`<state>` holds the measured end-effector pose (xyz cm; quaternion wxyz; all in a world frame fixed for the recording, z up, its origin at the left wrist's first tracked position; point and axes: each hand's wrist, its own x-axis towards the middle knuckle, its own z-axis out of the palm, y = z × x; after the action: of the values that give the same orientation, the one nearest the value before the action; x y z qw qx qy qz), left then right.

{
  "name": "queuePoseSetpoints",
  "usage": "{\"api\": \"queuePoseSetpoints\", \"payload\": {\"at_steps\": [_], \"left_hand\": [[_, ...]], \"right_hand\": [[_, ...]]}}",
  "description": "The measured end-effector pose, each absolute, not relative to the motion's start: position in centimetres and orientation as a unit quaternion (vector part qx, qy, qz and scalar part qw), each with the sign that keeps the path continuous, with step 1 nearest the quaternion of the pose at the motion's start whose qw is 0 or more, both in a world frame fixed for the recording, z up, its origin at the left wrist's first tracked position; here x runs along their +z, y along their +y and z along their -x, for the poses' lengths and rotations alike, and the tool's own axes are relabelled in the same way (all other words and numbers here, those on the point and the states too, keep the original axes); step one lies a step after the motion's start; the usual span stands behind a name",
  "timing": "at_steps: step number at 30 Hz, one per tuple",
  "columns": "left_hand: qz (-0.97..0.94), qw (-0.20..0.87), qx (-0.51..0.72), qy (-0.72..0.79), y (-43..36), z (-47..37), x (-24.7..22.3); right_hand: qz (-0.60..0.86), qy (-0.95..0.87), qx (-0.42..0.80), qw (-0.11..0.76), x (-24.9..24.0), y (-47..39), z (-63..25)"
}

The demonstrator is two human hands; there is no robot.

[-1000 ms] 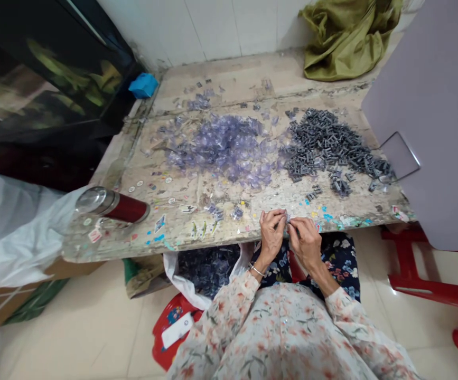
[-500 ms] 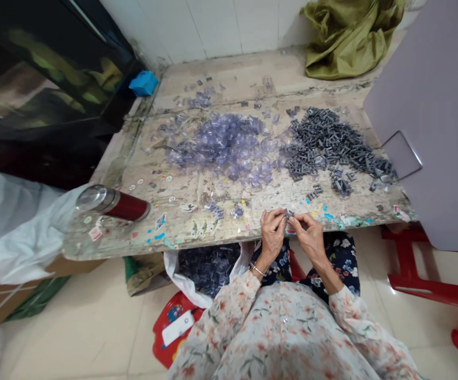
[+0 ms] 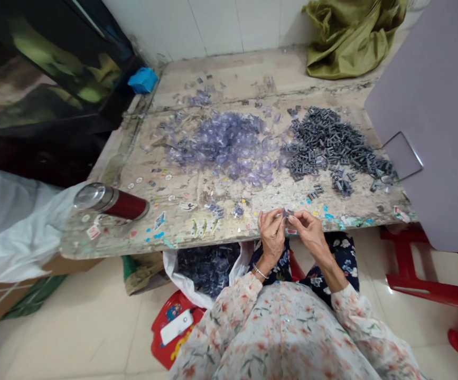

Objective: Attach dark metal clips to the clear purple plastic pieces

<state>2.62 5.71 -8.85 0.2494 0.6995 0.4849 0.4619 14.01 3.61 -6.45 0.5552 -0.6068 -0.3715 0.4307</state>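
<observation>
At the table's front edge my left hand (image 3: 272, 232) and my right hand (image 3: 308, 229) meet, fingertips pinched. Between them is a small dark plastic piece (image 3: 287, 213); both hands grip it, and the fingers partly cover it. Ahead and to the right lies a heap of dark grey plastic clips (image 3: 327, 140). A pile of clear purplish plastic pieces (image 3: 229, 140) spreads over the middle of the table. Two small clusters of pieces, one of them a purplish cluster (image 3: 237, 211), lie left of my left hand.
On the left of the worn table (image 3: 181, 227) lies a red flask (image 3: 128, 205). Below the front edge hangs a white sack (image 3: 169, 269) holding dark pieces. A grey panel (image 3: 430, 132) stands at right, near a red stool (image 3: 407, 274). An olive cloth (image 3: 343, 47) lies at the back.
My fingers have shifted slightly around the small piece, and more of it shows between the fingertips. The piles look the same; the view has moved a little.
</observation>
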Motion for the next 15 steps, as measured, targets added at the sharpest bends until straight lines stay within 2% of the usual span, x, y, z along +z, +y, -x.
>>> {"api": "queuePoseSetpoints", "payload": {"at_steps": [3, 6, 11, 15], "left_hand": [[-0.686, 0.266, 0.466, 0.491, 5.7, -2.5, -8.3], [-0.668, 0.312, 0.467, 0.488, 5.9, -2.3, -7.5], [-0.611, 0.440, 0.451, 0.480, 7.0, -1.7, -6.2], [-0.590, 0.542, 0.394, 0.450, 8.2, -0.8, -5.5]], "right_hand": [[0.595, -0.393, 0.425, 0.558, -6.0, 3.5, -14.1], [0.596, -0.462, 0.370, 0.542, -5.4, 3.1, -14.4], [0.562, -0.662, 0.196, 0.456, -4.5, 2.9, -15.8], [0.514, -0.760, 0.119, 0.380, -4.0, 2.7, -17.0]]}}
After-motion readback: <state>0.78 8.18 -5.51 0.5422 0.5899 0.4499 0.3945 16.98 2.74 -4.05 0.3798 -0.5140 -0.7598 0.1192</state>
